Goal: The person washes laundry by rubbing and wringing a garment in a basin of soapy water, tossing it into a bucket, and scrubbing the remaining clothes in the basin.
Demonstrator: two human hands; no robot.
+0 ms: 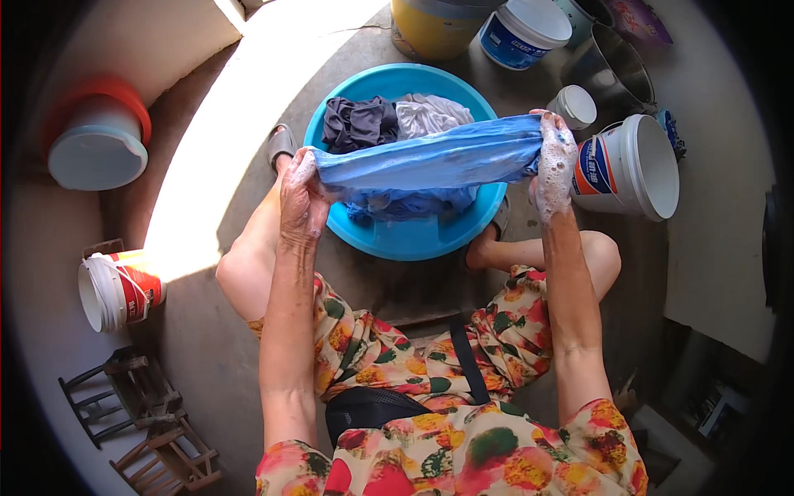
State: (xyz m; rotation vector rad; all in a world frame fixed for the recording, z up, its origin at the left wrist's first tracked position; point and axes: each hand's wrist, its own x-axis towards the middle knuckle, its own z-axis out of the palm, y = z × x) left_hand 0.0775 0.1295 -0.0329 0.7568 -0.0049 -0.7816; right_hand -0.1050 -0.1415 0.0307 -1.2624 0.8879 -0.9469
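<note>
A wet blue cloth garment (428, 155) is stretched between my two hands above a round turquoise plastic basin (406, 245). My left hand (304, 195) grips its left end, with some suds on the thumb and fingers. The right end is held in my right hand (554, 167), which is thick with white suds. Part of the blue cloth hangs down into the basin. Behind it in the basin lie a dark grey garment (360, 121) and a light grey garment (431, 115). The basin's floor is mostly hidden by the cloth.
A white bucket (657, 167) lies tipped at the right, near a small white tub (577, 106) and a metal pail (611, 68). Behind the basin stand a yellow bucket (434, 28) and a blue-white bucket (518, 37). At left are a red-white bucket (133, 288) and wooden stools (167, 452).
</note>
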